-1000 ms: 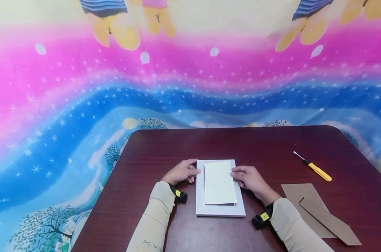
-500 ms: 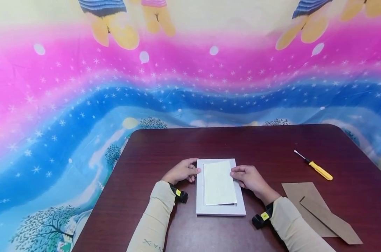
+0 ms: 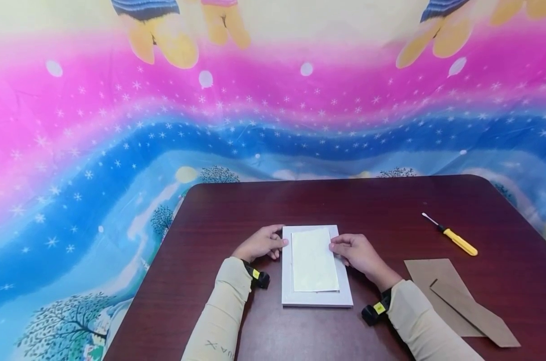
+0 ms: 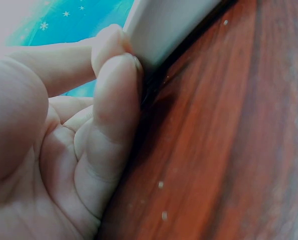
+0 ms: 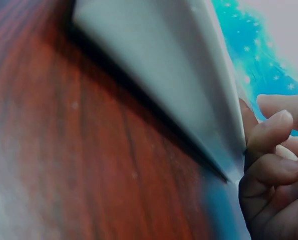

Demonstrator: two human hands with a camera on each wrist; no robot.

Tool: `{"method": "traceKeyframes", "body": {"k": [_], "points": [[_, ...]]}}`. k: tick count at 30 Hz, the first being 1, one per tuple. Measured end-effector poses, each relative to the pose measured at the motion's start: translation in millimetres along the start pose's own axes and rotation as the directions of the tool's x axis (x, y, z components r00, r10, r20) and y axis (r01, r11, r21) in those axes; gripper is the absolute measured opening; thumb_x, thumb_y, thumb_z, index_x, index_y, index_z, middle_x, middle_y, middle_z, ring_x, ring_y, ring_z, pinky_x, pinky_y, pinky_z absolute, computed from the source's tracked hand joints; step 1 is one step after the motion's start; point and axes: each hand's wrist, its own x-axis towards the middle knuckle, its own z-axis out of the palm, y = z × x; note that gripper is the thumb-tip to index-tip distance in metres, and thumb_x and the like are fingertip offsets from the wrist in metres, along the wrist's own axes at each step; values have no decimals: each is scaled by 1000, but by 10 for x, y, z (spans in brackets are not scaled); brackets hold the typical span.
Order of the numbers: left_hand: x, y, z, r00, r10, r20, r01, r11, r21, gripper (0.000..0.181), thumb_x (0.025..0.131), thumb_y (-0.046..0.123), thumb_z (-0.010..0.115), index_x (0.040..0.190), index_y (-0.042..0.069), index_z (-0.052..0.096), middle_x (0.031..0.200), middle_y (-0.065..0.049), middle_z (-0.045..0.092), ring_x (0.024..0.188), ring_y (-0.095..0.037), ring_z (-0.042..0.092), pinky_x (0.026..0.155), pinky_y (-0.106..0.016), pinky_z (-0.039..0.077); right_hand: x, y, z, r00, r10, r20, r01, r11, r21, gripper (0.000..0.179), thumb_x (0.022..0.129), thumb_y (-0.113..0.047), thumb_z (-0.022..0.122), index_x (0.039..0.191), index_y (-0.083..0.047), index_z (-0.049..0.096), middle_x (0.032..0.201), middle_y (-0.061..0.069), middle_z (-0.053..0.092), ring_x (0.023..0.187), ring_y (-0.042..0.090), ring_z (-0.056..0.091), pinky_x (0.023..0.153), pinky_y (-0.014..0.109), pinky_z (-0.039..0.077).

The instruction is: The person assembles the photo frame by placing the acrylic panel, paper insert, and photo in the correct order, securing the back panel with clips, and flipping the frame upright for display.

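the left hand (image 3: 261,244) pinches a white rectangular frame (image 3: 315,299) flat on the dark red table (image 3: 236,205), the right hand (image 3: 357,254) a cream papery sheet (image 3: 315,263) laid slightly askew over it, seemingly unfinished, with a flat brown board (image 3: 428,273) and narrow brown strip (image 3: 475,315) lying apart.

Straight ahead of you, at twelve o'clock, lies a white rectangular frame (image 3: 315,299), its long sides running from twelve to six. Your left hand (image 3: 261,245) pinches its rim at ten o'clock, the thumb on top. Over its middle sits a plain off-white card (image 3: 315,260), slightly askew, with a thin dark line showing along its lower edge near five o'clock. Your right hand (image 3: 357,254) pinches the card's edge at two o'clock. You can't tell whether the card is fully seated.
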Motion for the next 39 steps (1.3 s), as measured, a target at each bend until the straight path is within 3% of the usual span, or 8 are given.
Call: {"method": "traceKeyframes", "body": {"k": [5,11,20,39], "points": [[0,6,-2,1000,-1,4,1,1000,-7,69,94,16,67,151,3,30,74,-8,60,56,-18,58,56,-32,56,-1,-32,11,999,-26,-19,25,999,-42,25,92,-17,69,107,2,70,86,7,67,74,18,57,59,27,49],[9,5,-5,1000,-6,2,6,1000,0,71,94,18,67,152,3,29,75,-9,62,57,-18,58,56,-33,56,18,-44,12,997,-56,-59,48,991,-123,16,94,-16,65,99,-2,72,79,6,65,72,21,57,61,30,48],[10,-3,-4,1000,-3,1,3,1000,7,71,94,20,68,152,4,30,77,-10,62,58,-18,59,57,-33,56,48,-28,21,992,-103,-77,82,967,-240,8,89,-16,71,91,-9,74,83,3,66,76,21,54,65,32,46],[2,-9,5,1000,-5,-8,5,1000,-2,72,93,20,68,152,3,30,76,-10,62,58,-18,58,57,-33,56,70,-1,58,989,-120,-90,85,943,-322,7,85,-15,75,88,-9,72,70,0,61,68,19,54,62,31,44]]}}
